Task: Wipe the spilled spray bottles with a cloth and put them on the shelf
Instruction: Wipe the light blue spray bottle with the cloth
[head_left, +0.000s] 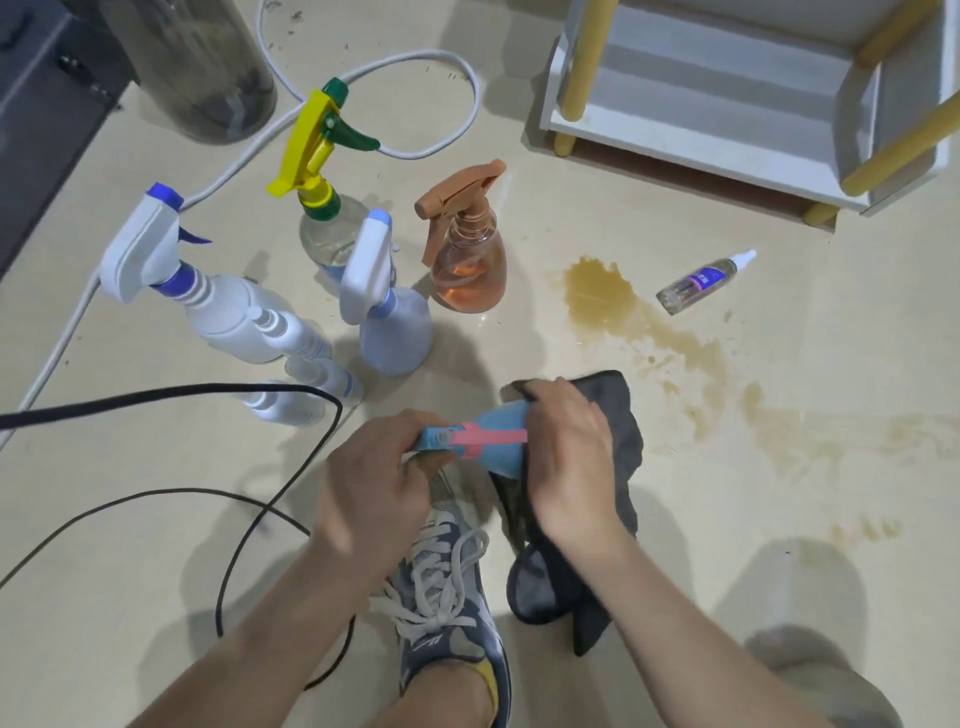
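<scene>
Beige tile floor (675, 545) carries everything here. A white shelf (727, 98) with yellow posts stands at its far right, nothing on the tier that shows. A brown spill (602, 296) spreads over the middle of the floor and trails off to the right. Near the person's shoe (447, 597) a dark grey cloth (618, 410) hangs from the right hand (566, 457), whose fingers curl over it and press it round the body of a blue spray bottle (504, 418) with a pink trigger, held on its side above the floor. The left hand (374, 478) pinches that bottle's nozzle end. At the far left four bottles stand upright close together: a white and blue bottle (228, 312), a yellow-headed bottle (317, 156), an orange bottle (467, 260) and a pale blue bottle (389, 322). A small clear bottle (701, 283) lies on its side just right of the spill, between it and the shelf.
</scene>
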